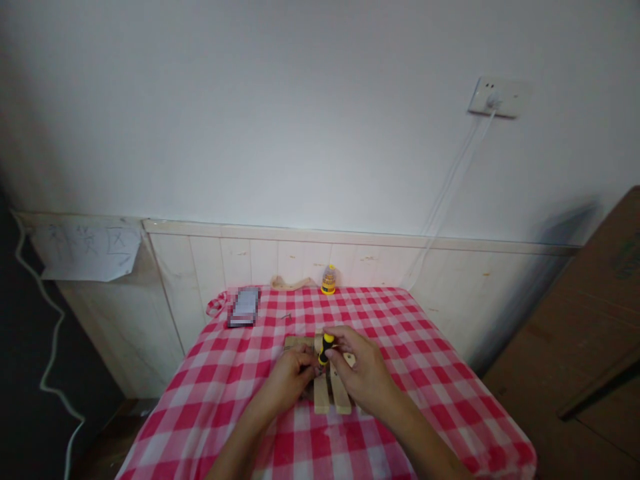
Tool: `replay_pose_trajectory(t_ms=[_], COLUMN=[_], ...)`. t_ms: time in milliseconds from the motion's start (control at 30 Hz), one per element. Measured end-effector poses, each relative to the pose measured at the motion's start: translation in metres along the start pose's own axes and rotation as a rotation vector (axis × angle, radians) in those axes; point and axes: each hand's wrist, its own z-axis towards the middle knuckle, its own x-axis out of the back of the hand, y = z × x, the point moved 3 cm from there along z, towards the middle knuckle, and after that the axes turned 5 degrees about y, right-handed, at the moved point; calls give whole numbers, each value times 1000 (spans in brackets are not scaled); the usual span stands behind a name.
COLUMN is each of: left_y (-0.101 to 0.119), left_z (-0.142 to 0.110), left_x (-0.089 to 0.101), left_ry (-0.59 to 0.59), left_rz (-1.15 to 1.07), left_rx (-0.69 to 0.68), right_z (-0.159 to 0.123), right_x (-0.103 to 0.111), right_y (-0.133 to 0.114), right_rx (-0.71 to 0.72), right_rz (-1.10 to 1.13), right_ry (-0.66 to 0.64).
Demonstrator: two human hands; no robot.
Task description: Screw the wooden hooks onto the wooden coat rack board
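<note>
A small screwdriver with a yellow and black handle stands tilted over the wooden pieces, and my right hand grips its handle between thumb and fingers. My left hand is closed, its fingertips pressed together beside the screwdriver's lower end; whatever they pinch is hidden. Under both hands, light wooden strips lie side by side, their near ends pointing toward me. A darker flat piece, partly covered by my left hand, lies beneath them to the left.
A red and white checked cloth covers the table. Toward the back are a phone-like device, a small metal piece, a pale curved strip and a yellow-based clear container. A brown panel leans at right.
</note>
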Motion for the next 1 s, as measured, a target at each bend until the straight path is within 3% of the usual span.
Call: replay_pose_trajectory(t_ms=[433,600,1000], left_y=[-3,-5,1], left_z=[-1,0,-1], left_x=[0,-2,1], left_ry=[23,17,35], left_rz=[56,47,71], left_rx=[34,88,66], right_z=[3,3,7], right_x=[0,-1,1], right_y=[-1,1,2], right_rx=[51,63,93], right_rz=[-136,-139,-129], right_ry=[26,44,103])
